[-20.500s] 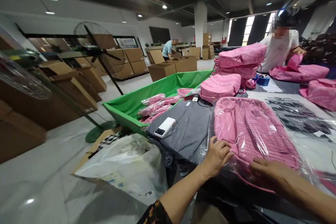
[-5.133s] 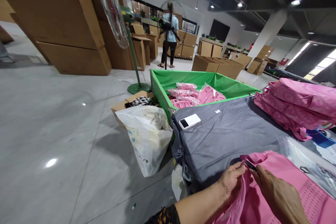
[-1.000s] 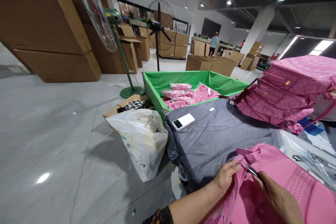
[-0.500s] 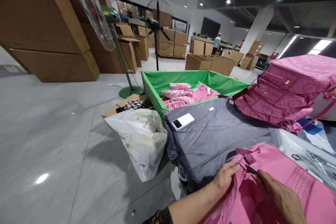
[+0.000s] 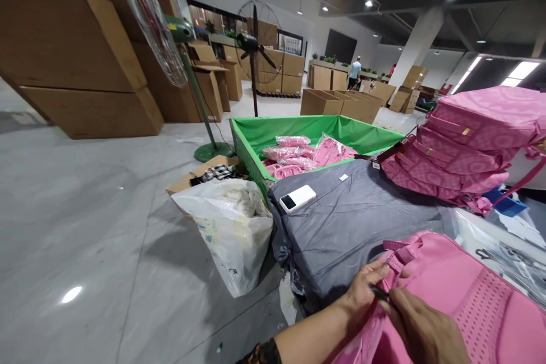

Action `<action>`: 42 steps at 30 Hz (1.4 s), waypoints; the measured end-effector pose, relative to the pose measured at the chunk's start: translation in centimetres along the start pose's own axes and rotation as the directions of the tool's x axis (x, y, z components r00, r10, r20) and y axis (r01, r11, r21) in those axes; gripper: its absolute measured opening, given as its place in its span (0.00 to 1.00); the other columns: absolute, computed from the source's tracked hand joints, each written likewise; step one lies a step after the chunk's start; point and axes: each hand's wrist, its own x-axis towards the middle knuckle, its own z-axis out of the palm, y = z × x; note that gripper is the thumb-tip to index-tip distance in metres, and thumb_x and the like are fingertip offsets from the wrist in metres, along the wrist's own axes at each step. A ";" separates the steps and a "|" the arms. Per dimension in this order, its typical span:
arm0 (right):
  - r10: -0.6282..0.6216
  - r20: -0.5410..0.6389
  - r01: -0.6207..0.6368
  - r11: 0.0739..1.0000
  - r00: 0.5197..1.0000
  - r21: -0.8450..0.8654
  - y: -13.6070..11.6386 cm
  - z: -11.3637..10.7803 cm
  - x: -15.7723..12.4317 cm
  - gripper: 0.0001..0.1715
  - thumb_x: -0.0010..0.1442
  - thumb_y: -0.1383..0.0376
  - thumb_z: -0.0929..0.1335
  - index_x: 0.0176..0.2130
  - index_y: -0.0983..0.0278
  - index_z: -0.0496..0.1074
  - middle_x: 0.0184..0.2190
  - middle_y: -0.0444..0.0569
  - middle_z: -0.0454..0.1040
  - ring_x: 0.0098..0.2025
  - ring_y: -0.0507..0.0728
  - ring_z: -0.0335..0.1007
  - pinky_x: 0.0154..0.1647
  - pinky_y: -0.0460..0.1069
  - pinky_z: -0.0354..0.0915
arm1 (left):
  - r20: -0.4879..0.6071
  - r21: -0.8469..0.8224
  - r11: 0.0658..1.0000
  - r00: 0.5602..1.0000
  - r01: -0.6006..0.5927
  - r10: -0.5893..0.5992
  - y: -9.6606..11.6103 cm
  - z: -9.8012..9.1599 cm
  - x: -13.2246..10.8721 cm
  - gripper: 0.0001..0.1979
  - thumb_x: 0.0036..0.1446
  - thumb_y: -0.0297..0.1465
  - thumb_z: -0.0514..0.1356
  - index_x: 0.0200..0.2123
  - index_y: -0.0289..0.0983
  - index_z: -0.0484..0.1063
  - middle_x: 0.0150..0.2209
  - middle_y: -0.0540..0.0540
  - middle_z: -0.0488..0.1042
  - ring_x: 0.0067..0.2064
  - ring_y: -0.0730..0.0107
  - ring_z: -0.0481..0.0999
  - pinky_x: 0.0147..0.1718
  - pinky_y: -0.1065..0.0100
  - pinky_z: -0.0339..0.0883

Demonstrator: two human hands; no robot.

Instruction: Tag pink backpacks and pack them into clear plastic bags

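Observation:
A pink backpack (image 5: 480, 301) lies at the lower right on a grey padded, cloth-covered surface (image 5: 341, 213), its perforated panel facing up. My left hand (image 5: 362, 291) is closed on the backpack's near-left edge, close to a strap loop. In my right hand (image 5: 429, 327) is a slim dark pointed tool (image 5: 377, 292), of a kind I cannot make out. Its tip meets the pink edge just beside my left fingers. Part of the tool is hidden inside the right fingers.
Several pink backpacks (image 5: 469, 142) are stacked at right. Behind, a green bin (image 5: 367, 132) holds bagged pink items. A white power bank (image 5: 298, 198) lies on the grey cloth. A white plastic bag (image 5: 230, 239) stands left; clear plastic bags (image 5: 507, 256) lie right. A person (image 5: 354, 73) stands far back.
My right hand has moved left and slightly down, bringing the dark tool from over the backpack panel to the edge by my left fingers. My left hand keeps its hold.

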 end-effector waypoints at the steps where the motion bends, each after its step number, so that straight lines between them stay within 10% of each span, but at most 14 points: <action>1: 0.094 0.057 -0.094 0.996 0.994 -0.005 0.8 0.0 -0.2 0.23 0.74 0.54 0.54 0.43 0.56 0.73 0.33 0.46 0.81 0.31 0.55 0.79 0.27 0.45 0.67 | 0.013 -0.007 1.000 1.000 -0.010 0.011 -0.1 0.0 0.1 0.24 0.43 0.43 0.74 0.39 0.31 0.83 0.34 0.40 0.81 0.28 0.73 0.73 0.33 0.71 0.64; 5: 0.567 0.342 -0.534 0.823 0.749 -0.195 3.3 -0.6 -0.4 0.26 0.71 0.49 0.51 0.42 0.56 0.70 0.29 0.49 0.80 0.29 0.62 0.79 0.23 0.49 0.64 | 0.017 -0.065 0.995 0.997 -0.074 0.076 -0.5 0.5 0.4 0.23 0.43 0.41 0.75 0.39 0.31 0.83 0.32 0.43 0.81 0.30 0.72 0.75 0.40 0.69 0.67; 8: 0.670 0.423 -0.625 0.735 0.610 -0.263 3.3 -0.7 -0.1 0.25 0.70 0.47 0.51 0.39 0.56 0.66 0.30 0.51 0.80 0.33 0.65 0.80 0.27 0.50 0.63 | 0.018 -0.093 0.992 0.996 -0.088 0.090 -0.6 0.8 0.3 0.22 0.43 0.40 0.76 0.40 0.33 0.83 0.33 0.43 0.82 0.32 0.71 0.76 0.42 0.68 0.67; 17: 0.706 0.372 -0.721 0.681 0.602 -0.126 2.4 0.5 -0.1 0.27 0.65 0.43 0.49 0.35 0.55 0.62 0.25 0.51 0.76 0.31 0.66 0.77 0.26 0.50 0.59 | 0.042 -0.063 0.993 0.994 -0.102 0.105 -0.5 0.9 0.1 0.22 0.46 0.40 0.74 0.43 0.33 0.83 0.37 0.41 0.83 0.36 0.66 0.79 0.46 0.65 0.68; 26: 0.683 0.175 -0.619 0.484 0.709 0.619 1.9 2.6 -1.3 0.31 0.59 0.36 0.63 0.35 0.60 0.68 0.28 0.44 0.72 0.31 0.57 0.69 0.34 0.46 0.65 | 0.057 -0.070 0.996 0.997 -0.053 0.057 0.1 1.4 -0.3 0.23 0.45 0.39 0.75 0.43 0.33 0.83 0.36 0.41 0.83 0.35 0.66 0.80 0.45 0.66 0.68; 38: 0.726 0.443 -0.589 -0.065 0.526 0.805 1.9 3.9 -2.4 0.33 0.50 0.37 0.72 0.31 0.60 0.64 0.24 0.39 0.61 0.26 0.51 0.58 0.26 0.44 0.63 | 0.073 -0.063 0.997 0.997 -0.035 0.039 0.0 1.9 -0.3 0.26 0.44 0.41 0.75 0.44 0.31 0.82 0.35 0.39 0.83 0.41 0.55 0.82 0.53 0.57 0.67; 42: 0.697 0.435 -0.643 0.048 0.570 0.764 2.0 3.0 -1.8 0.32 0.52 0.35 0.69 0.31 0.60 0.64 0.24 0.41 0.64 0.26 0.53 0.62 0.27 0.45 0.64 | 0.056 -0.072 0.996 0.997 -0.052 0.056 0.0 1.7 -0.2 0.24 0.45 0.39 0.75 0.45 0.32 0.82 0.37 0.39 0.83 0.40 0.56 0.82 0.53 0.57 0.67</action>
